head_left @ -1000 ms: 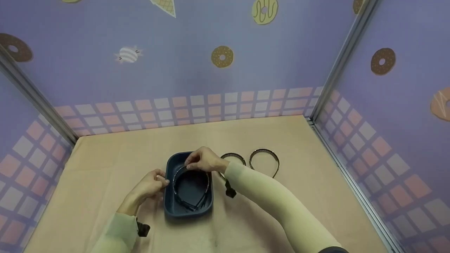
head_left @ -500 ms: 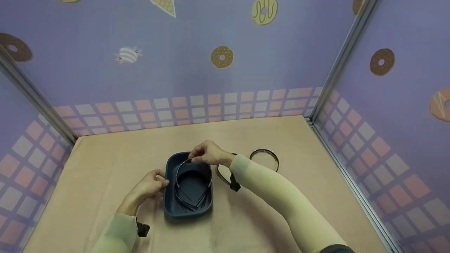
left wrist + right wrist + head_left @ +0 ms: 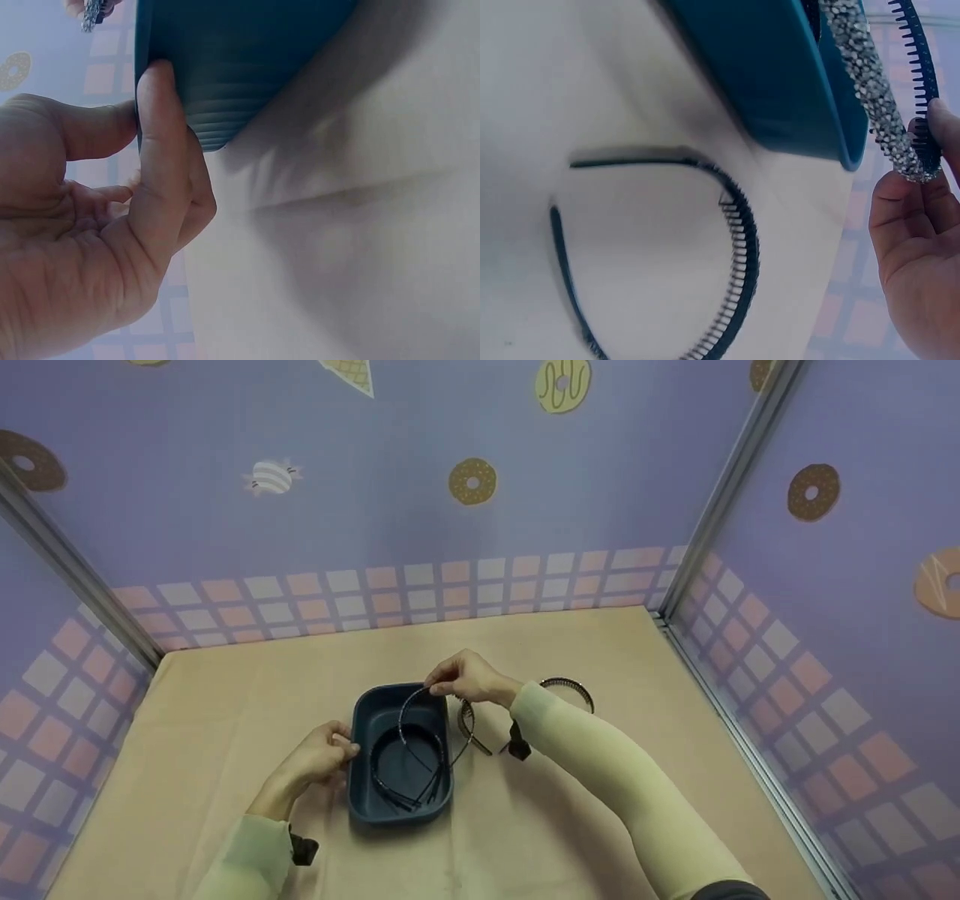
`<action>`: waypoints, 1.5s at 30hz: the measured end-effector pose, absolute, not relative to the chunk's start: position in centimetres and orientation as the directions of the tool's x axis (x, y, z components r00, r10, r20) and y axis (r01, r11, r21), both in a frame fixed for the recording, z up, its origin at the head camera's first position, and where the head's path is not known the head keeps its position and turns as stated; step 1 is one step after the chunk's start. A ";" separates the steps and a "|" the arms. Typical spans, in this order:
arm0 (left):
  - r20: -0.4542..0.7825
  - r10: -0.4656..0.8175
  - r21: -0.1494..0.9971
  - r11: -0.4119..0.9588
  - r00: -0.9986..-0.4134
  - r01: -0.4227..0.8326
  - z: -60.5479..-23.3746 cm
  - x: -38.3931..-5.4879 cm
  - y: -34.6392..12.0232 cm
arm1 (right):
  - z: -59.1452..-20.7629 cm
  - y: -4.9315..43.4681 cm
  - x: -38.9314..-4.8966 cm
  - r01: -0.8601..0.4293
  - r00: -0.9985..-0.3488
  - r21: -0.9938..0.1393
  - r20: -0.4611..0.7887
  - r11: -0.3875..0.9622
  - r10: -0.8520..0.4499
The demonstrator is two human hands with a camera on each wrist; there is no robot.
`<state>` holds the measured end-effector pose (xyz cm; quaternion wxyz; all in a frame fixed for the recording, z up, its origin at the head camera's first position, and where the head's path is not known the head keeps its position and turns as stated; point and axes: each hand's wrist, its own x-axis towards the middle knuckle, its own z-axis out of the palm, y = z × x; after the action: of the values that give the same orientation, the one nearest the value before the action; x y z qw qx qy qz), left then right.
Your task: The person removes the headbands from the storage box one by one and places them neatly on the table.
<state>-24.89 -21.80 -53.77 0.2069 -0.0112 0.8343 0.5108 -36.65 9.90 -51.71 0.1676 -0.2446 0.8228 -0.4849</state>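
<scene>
A dark blue plastic bin (image 3: 357,799) stands on the table. My left hand (image 3: 319,754) pinches its left rim between thumb and fingers; the left wrist view shows the thumb and a finger on either side of the bin's wall (image 3: 232,52). In my right hand (image 3: 474,676) is a glittery, toothed headband (image 3: 866,79), pinched at the top of its arch above the bin's right rim. Its tips hang down over the bin's right side. Inside the bin lies at least one dark headband (image 3: 374,771), with several thin ends together near the front.
Right of the bin, a toothed headband (image 3: 744,251) lies on the cloth-covered table (image 3: 225,720). Another headband (image 3: 570,682) lies farther right, partly behind the right sleeve. Patterned walls (image 3: 420,525) enclose the table at the back and sides.
My right hand has lifted the pinched headband up and to the right, from within the bin to above its right rim. The left hand has stayed on the bin.
</scene>
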 end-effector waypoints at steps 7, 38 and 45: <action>-0.340 0.213 0.857 0.472 -0.916 -0.208 -53.8 -25.0 -21.7 | -51.8 12.0 -37.2 -0.235 -0.843 -0.869 -0.040 0.435 -0.536; -0.367 0.180 0.841 0.483 -0.912 -0.243 -54.0 -24.9 -21.9 | -53.0 23.1 -38.4 -0.048 -0.952 -0.891 -0.095 0.451 -0.290; -0.359 0.184 0.847 0.477 -0.915 -0.236 -53.8 -24.8 -21.7 | -53.7 25.7 -38.4 -0.059 -0.968 -0.876 -0.067 0.478 -0.241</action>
<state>-24.83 -21.70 -53.85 0.2053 -0.0158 0.8344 0.5113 -38.40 25.74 -53.71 0.0907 -0.0877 0.8550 -0.5030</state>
